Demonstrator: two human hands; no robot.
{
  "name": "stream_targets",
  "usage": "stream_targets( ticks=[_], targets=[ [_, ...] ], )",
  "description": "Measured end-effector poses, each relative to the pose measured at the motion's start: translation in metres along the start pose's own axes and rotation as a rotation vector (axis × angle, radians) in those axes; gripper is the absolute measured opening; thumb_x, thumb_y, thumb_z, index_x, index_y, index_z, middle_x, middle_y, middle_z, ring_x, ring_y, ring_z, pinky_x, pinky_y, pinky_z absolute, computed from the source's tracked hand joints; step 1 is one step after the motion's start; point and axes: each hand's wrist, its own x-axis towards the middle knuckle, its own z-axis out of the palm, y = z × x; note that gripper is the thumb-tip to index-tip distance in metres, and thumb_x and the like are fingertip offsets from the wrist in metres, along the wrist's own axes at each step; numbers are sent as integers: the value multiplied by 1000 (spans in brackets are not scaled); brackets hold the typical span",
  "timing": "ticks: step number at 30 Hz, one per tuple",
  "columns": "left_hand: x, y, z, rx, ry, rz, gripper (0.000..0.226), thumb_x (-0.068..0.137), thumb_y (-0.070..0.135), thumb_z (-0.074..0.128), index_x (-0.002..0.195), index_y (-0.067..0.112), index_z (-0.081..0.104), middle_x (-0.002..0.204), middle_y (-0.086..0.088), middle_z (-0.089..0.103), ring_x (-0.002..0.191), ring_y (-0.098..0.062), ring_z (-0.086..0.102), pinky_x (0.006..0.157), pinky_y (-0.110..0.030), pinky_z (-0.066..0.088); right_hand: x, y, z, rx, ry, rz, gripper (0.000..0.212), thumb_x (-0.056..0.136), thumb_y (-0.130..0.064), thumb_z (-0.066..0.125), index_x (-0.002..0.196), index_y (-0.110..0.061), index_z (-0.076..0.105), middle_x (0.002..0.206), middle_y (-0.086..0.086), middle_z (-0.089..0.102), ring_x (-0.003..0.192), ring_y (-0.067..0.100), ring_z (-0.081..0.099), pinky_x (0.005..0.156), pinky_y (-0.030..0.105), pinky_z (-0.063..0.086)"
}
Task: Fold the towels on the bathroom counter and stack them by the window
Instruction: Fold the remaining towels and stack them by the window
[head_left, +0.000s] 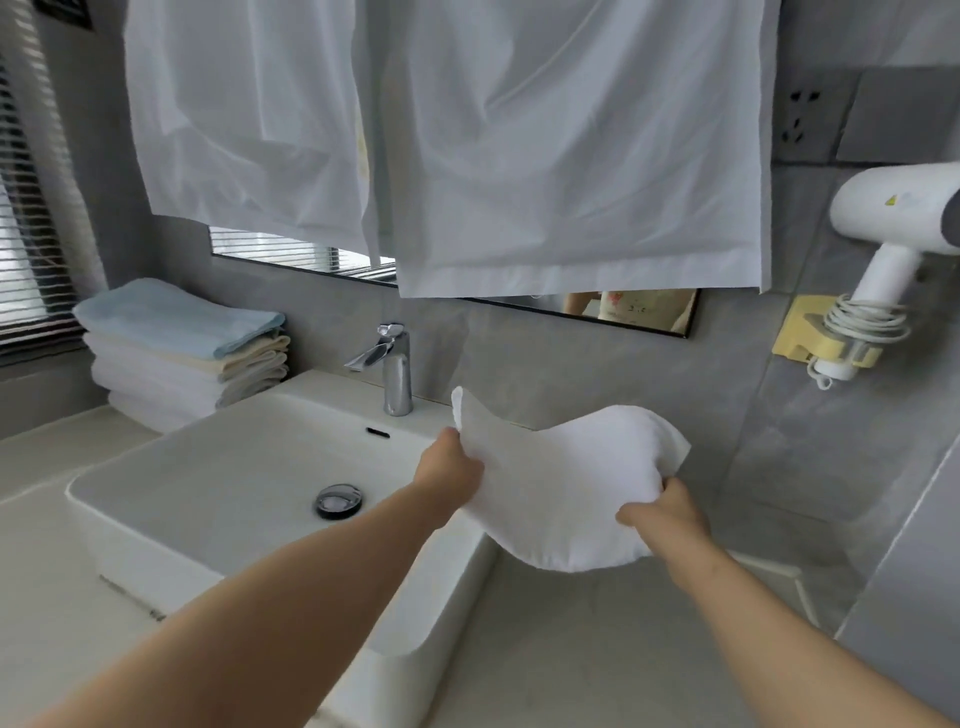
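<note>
Left of the white rectangular basin (234, 467), a folded pastel towel stack (176, 353) sits by the window (26, 234). The left hand (452, 465) and right hand (662, 512) each grip a limp white terry towel (550, 493) above the grey counter (571, 649). The yellow sticker on the white hair dryer (893, 213) is unreadable.

A bathroom: a white rectangular ceramic basin (130, 519) is sitting under a chrome lever tap (396, 371), and a white wall-mounted hairdryer (891, 221) is hanging on grey tiles.

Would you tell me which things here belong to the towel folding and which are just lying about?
Job: white towel, held by left hand and right hand; towel stack beside the window; counter.
Lying about: sink, tap, hair dryer, hanging sheets.
</note>
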Motion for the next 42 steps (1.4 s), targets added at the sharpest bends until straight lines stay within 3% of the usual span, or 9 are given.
stream_targets(
  ticks=[7, 11, 14, 18, 22, 25, 28, 33, 42],
  targets=[
    [9, -30, -95, 156, 201, 52, 23, 90, 11, 46, 112, 6, 47, 110, -13, 56, 96, -30, 52, 76, -31, 41, -10, -59, 71, 69, -102, -94, 46, 76, -3, 66, 118, -6, 48, 107, 11, 55, 97, 29, 52, 78, 33, 42],
    [14, -64, -163, 210, 274, 51, 29, 92, 10, 43, 121, 6, 44, 111, -14, 55, 101, -30, 52, 76, -30, 39, -20, -94, 127, 142, -185, -119, 40, 74, -3, 68, 109, -10, 49, 110, 11, 58, 98, 29, 55, 79, 35, 48],
    [24, -89, -216, 204, 333, 68, 36, 91, 10, 44, 126, 6, 43, 120, -15, 55, 110, -32, 51, 88, -36, 44, -33, -123, 173, 172, -221, -120, 39, 73, -6, 70, 107, -10, 52, 104, 7, 59, 98, 28, 57, 81, 39, 52],
    [45, -127, -291, 247, 374, 58, 13, 91, 12, 45, 104, 8, 43, 101, -14, 55, 97, -33, 53, 76, -34, 40, -53, -162, 238, 261, -300, -110, 35, 78, -3, 66, 110, -9, 54, 104, 6, 60, 94, 25, 58, 60, 28, 48],
    [65, -163, -357, 283, 419, 58, 9, 90, 12, 46, 92, 9, 37, 76, -2, 43, 81, -27, 46, 68, -32, 37, -68, -195, 298, 338, -337, -61, 30, 79, -2, 66, 106, -7, 53, 103, 11, 61, 91, 30, 60, 68, 33, 51],
    [80, -180, -395, 303, 413, 56, 10, 91, 14, 46, 94, 9, 38, 78, -3, 43, 81, -26, 45, 69, -32, 37, -74, -214, 333, 397, -346, -16, 24, 79, -6, 66, 100, -8, 55, 96, 13, 63, 81, 31, 62, 68, 37, 52],
    [95, -194, -420, 307, 401, 70, 10, 90, 13, 47, 94, 9, 39, 91, -10, 48, 83, -27, 47, 70, -32, 39, -78, -225, 359, 518, -350, 47, 19, 80, -5, 64, 96, -9, 55, 92, 12, 63, 69, 25, 58, 59, 32, 50],
    [119, -215, -448, 284, 407, 54, 13, 89, 17, 49, 94, 7, 41, 100, -15, 53, 92, -33, 52, 72, -35, 42, -78, -240, 391, 698, -320, 90, 44, 81, -5, 65, 121, -15, 48, 116, 9, 59, 86, 23, 59, 58, 30, 47],
    [158, -238, -477, 274, 432, 29, 18, 90, 18, 48, 101, 6, 43, 99, -17, 56, 86, -32, 53, 67, -36, 43, -55, -274, 424, 779, -358, 23, 49, 82, 7, 52, 114, -30, 45, 102, -4, 50, 85, 17, 53, 62, 30, 45]
  ],
)
